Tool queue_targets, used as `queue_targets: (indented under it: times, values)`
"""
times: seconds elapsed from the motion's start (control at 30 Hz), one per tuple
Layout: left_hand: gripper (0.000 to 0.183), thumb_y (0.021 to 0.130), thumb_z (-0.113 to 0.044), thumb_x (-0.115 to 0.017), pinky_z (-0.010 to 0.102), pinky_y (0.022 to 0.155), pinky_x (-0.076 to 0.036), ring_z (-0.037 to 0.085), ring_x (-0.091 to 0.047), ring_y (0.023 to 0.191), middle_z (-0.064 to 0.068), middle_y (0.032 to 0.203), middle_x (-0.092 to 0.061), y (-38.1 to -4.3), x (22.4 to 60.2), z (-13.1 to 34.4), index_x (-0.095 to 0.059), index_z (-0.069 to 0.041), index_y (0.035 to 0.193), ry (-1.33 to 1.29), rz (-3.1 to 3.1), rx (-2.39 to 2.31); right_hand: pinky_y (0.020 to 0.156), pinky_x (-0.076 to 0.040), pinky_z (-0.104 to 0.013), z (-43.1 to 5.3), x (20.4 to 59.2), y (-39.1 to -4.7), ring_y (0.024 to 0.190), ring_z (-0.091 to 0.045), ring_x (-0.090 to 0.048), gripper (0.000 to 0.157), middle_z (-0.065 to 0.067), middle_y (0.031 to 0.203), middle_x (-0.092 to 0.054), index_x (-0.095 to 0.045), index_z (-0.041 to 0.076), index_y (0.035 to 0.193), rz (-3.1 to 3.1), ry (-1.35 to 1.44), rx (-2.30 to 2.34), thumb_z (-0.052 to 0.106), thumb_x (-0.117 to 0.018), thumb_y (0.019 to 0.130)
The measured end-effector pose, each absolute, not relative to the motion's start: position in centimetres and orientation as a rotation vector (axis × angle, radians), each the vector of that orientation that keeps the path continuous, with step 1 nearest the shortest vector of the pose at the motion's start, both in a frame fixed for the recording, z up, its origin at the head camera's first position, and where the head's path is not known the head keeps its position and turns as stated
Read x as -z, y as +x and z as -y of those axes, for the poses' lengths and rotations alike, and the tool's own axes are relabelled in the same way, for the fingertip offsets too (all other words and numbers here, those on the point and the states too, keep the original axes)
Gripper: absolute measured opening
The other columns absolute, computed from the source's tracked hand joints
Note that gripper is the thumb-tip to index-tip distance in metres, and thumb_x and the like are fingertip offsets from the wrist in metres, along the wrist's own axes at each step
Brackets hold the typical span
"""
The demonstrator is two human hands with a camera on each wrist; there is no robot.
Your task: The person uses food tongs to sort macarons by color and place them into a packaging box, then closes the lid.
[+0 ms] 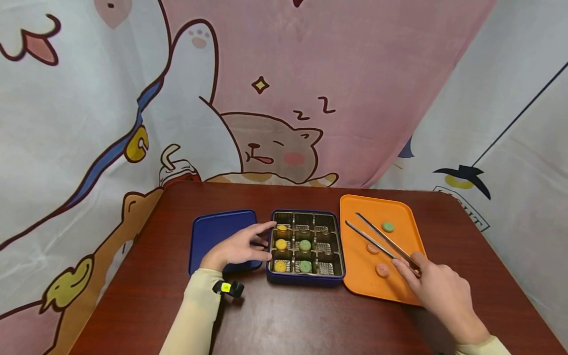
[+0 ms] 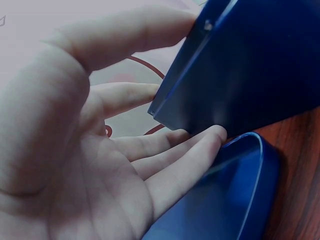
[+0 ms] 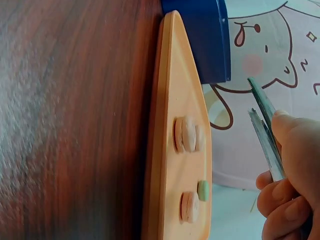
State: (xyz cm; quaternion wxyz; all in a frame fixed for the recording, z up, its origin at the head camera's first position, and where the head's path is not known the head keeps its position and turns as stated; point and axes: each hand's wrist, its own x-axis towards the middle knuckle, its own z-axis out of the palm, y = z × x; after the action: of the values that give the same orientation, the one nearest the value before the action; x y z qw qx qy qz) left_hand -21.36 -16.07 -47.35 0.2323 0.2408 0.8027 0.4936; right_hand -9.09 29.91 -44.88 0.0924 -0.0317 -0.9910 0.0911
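My right hand [image 1: 437, 291] grips a pair of metal tongs [image 1: 377, 239], whose tips stand apart above the orange tray [image 1: 357, 283]. Pinkish-orange macarons [image 1: 382, 270] and a green macaron [image 1: 388, 227] lie on that tray. In the right wrist view, another pinkish macaron [image 3: 189, 206] sits near the green one. My left hand [image 1: 244, 245] rests its thumb and fingertips against the left side of a blue box [image 1: 306, 280], fingers spread and fairly straight. Inside the box's divided insert, three yellow macarons [image 1: 281, 244] fill the left column, with two green macarons [image 1: 305, 245] in the middle column.
A blue lid [image 1: 213, 236] lies left of the box, partly beneath my left hand. All of it stands on a dark red-brown table [image 1: 275, 320]. Cartoon-printed cloth [image 1: 355, 74] hangs behind the table and along both sides.
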Motion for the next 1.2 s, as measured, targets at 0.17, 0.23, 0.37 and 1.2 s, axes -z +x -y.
queue_targets:
  times: [0.17,0.23,0.37,1.2]
  values:
    - [0.090,0.095,-0.021,-0.081,0.047,0.107,-0.054,0.035,-0.057,0.135,0.016,0.168,-0.029,-21.4,47.4,16.1,-0.029,-0.017,0.168,0.671,-2.209,-1.351,0.040,-0.032,-0.036,-30.9,44.8,-9.5,0.049,-0.021,-0.043,0.057,0.000,0.055,-0.045,-0.062,0.008,0.095,2.971,-0.133,-0.285,0.065,-0.058,0.101]
    - [0.091,0.094,-0.021,-0.081,0.048,0.107,-0.054,0.035,-0.057,0.135,0.015,0.169,-0.029,-21.4,47.3,16.1,-0.029,-0.017,0.168,0.671,-2.206,-1.351,0.041,-0.032,-0.036,-31.3,44.9,-9.6,0.050,-0.022,-0.044,0.059,-0.001,0.056,-0.046,-0.062,0.007,0.097,2.986,-0.155,-0.284,0.067,-0.057,0.100]
    - [0.091,0.094,-0.021,-0.082,0.049,0.107,-0.053,0.034,-0.057,0.135,0.014,0.169,-0.030,-21.4,47.4,16.1,-0.029,-0.019,0.168,0.667,-2.200,-1.357,0.043,-0.033,-0.036,-32.1,45.0,-9.9,0.053,-0.023,-0.046,0.065,-0.003,0.060,-0.048,-0.061,0.007,0.097,3.034,-0.219,-0.277,0.071,-0.054,0.099]
    - [0.090,0.095,-0.020,-0.081,0.048,0.107,-0.054,0.035,-0.057,0.135,0.015,0.169,-0.028,-21.5,47.4,16.2,-0.028,-0.018,0.169,0.671,-2.196,-1.360,0.044,-0.041,-0.038,-34.9,46.5,-10.5,0.056,-0.026,-0.049,0.088,-0.014,0.069,-0.057,-0.058,-0.009,0.123,3.112,-0.417,-0.257,0.075,-0.047,0.100]
